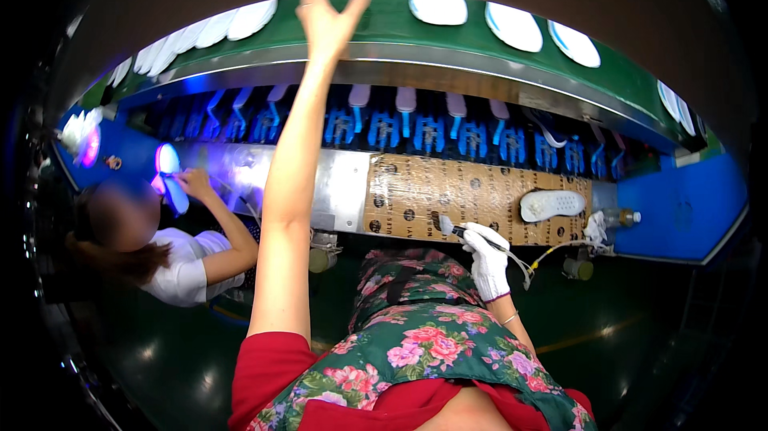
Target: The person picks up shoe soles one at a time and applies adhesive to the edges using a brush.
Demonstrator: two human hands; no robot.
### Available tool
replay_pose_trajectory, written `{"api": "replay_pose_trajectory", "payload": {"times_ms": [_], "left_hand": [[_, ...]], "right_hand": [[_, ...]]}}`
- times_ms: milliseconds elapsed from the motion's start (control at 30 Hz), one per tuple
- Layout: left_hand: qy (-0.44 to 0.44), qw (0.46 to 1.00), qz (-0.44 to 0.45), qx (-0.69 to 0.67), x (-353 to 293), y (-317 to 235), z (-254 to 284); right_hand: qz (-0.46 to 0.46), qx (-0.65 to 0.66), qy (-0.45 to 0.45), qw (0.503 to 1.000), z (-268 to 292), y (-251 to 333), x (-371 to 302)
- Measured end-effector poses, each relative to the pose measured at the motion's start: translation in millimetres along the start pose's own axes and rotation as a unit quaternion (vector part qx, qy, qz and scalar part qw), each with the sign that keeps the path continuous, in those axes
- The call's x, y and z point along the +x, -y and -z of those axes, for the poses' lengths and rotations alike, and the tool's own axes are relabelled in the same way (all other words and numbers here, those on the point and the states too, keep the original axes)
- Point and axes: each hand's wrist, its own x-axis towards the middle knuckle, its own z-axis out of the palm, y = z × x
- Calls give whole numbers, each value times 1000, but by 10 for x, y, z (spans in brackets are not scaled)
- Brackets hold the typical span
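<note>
My bare left hand point(326, 24) stretches far forward over the green conveyor belt point(384, 27). Its thumb and fingers are spread, nothing shows in them, and a dark overhang cuts off some fingertips. White shoe soles point(438, 8) lie on the belt to either side of it. In a white knit glove, my right hand point(488, 259) is closed around a slim brush-like tool point(448, 227) with a pale flat head, held over the bench's near edge. A thin hose runs beside that hand. Right of the tool, a white shoe sole point(552, 205) with small holes lies on the cardboard point(432, 187).
Behind the bench stands a row of blue clamps point(428, 133). A small bottle point(628, 217) and crumpled white cloth point(596, 228) sit at the bench's right end by a blue panel point(680, 211). To the left, a co-worker point(180, 259) holds a sole under purple light.
</note>
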Motion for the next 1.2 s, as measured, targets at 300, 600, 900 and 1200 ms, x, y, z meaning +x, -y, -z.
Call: {"api": "replay_pose_trajectory", "payload": {"times_ms": [300, 600, 900, 1200], "left_hand": [[-102, 978, 82, 160, -417, 1037, 1710], [-312, 920, 97, -218, -1624, -6, 2285], [-154, 912, 298, -235, -2143, -573, 2311], [142, 671, 559, -466, -3273, -624, 754]], "right_hand": [[-28, -14, 41, 999, -220, 56, 59], [59, -1, 72, 996, -312, 389, 253], [127, 89, 192, 969, -700, 939, 128], [91, -8, 277, 956, -1039, 833, -237]]}}
